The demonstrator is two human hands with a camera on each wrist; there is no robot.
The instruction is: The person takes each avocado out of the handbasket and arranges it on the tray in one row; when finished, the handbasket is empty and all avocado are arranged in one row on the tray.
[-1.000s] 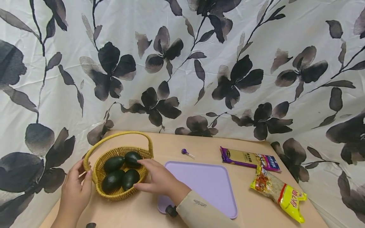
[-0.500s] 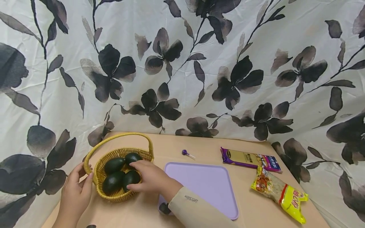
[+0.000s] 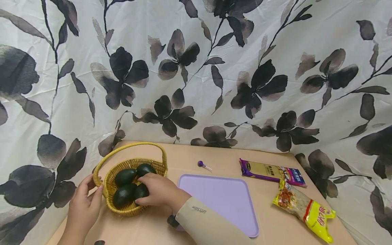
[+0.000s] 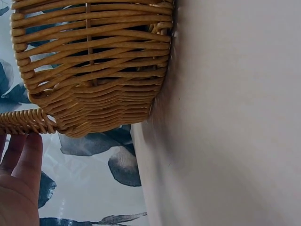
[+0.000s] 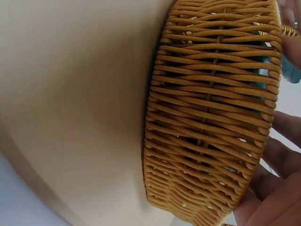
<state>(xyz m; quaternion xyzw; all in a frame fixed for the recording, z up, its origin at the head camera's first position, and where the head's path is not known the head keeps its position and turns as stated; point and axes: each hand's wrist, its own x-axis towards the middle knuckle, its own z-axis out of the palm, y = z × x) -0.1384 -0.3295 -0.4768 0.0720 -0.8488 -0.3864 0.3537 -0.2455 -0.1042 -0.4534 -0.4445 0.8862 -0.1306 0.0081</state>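
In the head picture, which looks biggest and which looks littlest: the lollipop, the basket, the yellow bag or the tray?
1. Basket and tray: too close to rank; a sleeve hides some tray
2. Yellow bag
3. Lollipop

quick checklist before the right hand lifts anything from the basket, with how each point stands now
1. Golden-yellow woven basket resting on the beige table: ok.
2. Left hand holding the basket's curved yellow handle: ok.
3. Right hand firmly gripping the front-right dark green oval fruit: cannot tell, fingertips partly hidden.
4. Pale purple rectangular tray unobstructed: not ok, the beige sleeve crosses over it.
5. Small purple lollipop off the tray: ok, lying behind it.
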